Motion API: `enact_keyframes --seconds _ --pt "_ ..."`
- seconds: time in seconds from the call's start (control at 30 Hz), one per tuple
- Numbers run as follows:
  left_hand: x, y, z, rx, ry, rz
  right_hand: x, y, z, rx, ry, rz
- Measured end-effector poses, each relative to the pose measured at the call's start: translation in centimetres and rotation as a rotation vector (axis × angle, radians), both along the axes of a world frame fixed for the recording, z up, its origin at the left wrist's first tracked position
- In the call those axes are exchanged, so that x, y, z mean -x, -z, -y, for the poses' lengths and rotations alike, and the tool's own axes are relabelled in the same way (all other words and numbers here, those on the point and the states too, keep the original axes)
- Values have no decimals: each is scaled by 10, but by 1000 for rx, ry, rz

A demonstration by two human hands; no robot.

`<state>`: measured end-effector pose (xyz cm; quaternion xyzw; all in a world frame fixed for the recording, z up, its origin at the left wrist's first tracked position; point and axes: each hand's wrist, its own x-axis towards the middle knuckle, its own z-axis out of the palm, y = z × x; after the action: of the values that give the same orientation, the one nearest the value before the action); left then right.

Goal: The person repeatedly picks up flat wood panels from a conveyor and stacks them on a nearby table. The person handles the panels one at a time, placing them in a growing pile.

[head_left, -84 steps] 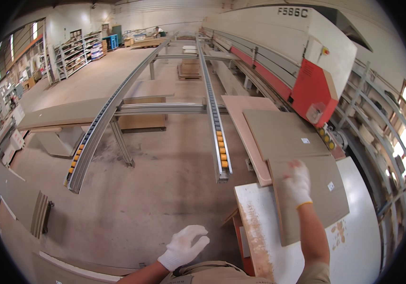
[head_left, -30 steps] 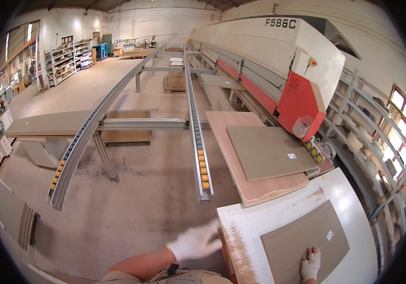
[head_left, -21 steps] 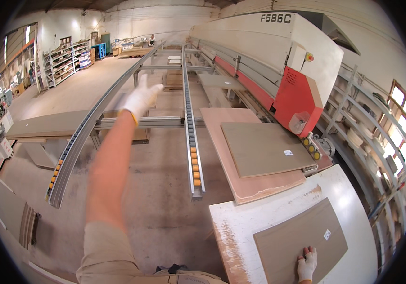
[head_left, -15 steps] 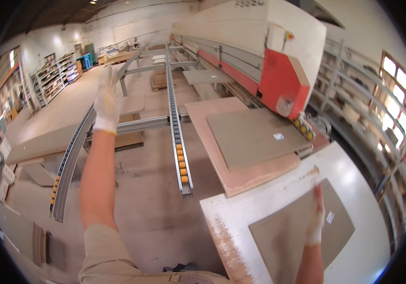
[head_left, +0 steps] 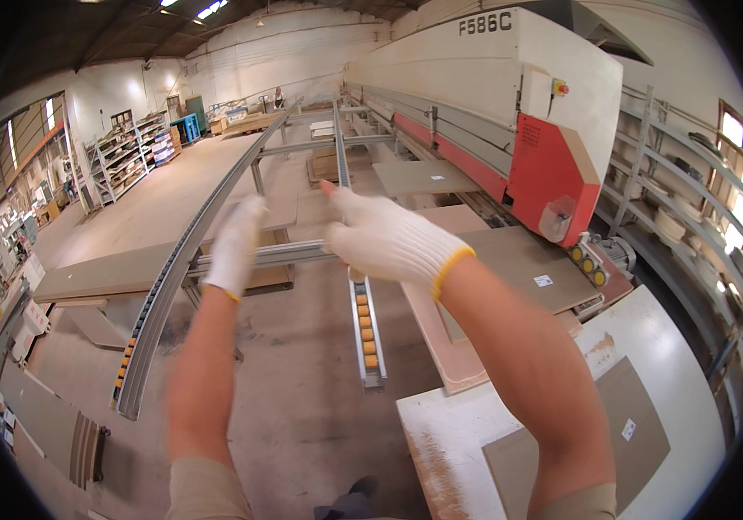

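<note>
Both hands are raised in front of me in white knit gloves and hold nothing visible. My left hand (head_left: 238, 245) is blurred, its fingers stretched upward over the metal conveyor rails. Facing it across a gap, my right hand (head_left: 396, 236) is open, with a finger extended toward the upper left and the fingertip bare. It hovers above the near end of the middle roller rail (head_left: 364, 325), covering part of it. Below my right forearm, a grey-brown board (head_left: 623, 394) with a small white label lies on the white worktable (head_left: 684, 364).
A long white and red machine (head_left: 549, 178) runs back on the right. Another labelled grey-brown board (head_left: 523, 269) lies beside it on a pinkish board (head_left: 467, 368). The outer roller rail (head_left: 163, 308) stands at left, stacked boards (head_left: 55, 425) at lower left, metal shelving (head_left: 649, 165) at far right.
My right hand has lifted off the labelled board on the worktable and swung left and forward. My left hand has dropped lower and moved slightly right. The view has shifted a little.
</note>
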<state>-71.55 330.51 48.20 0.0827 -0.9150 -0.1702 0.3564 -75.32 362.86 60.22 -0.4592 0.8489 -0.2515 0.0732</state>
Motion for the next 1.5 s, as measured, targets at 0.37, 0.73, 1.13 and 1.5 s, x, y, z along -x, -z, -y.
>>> enact_keyframes --seconds 0.37,0.73,1.13,1.5 --pt "60 197 -187 -461 300 424 45 75 66 -36 -228 -295" --pt "46 226 -180 -5 319 421 118 375 -205 30 1328 -195" --pt "50 228 -181 -11 338 300 150 424 -289 1396 1310 866" --pt "49 225 -196 111 335 330 25 432 -383 1534 1245 607"
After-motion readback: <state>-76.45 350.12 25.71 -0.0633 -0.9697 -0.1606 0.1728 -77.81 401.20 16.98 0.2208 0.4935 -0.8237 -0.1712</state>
